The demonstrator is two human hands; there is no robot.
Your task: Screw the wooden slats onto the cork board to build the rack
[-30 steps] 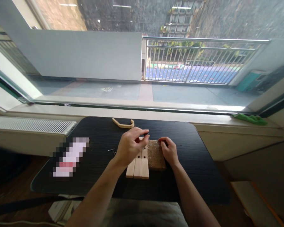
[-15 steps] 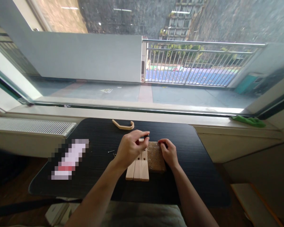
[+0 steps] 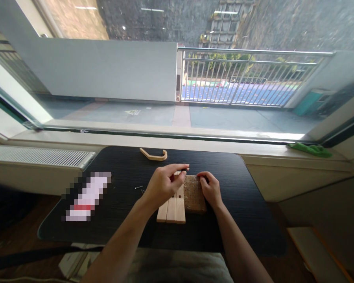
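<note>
Between the thumb and forefinger of my left hand [image 3: 164, 180] is a small dark piece [image 3: 187, 169], too small to name surely. That hand is closed in a pinch above pale wooden strips [image 3: 171, 212] with round holes, which lie side by side on the table. Against their right side rests a brown block [image 3: 194, 194] dotted with small holes. My right hand [image 3: 211, 188] is closed on this block's far right corner, thumb and fingers at its edge. The left hand hides the upper part of the strips.
On the black table [image 3: 238, 220], a hook-shaped wooden piece [image 3: 155, 158] lies at the far edge. Left of my hand are thin metal pins or screws [image 3: 139, 187]. A pixelated sheet [image 3: 88, 196] lies further left. A green cloth [image 3: 309, 149] is on the window sill.
My left hand has shifted very slightly right, and the tip of the small piece in it shows more. My right hand stays at the brown block.
</note>
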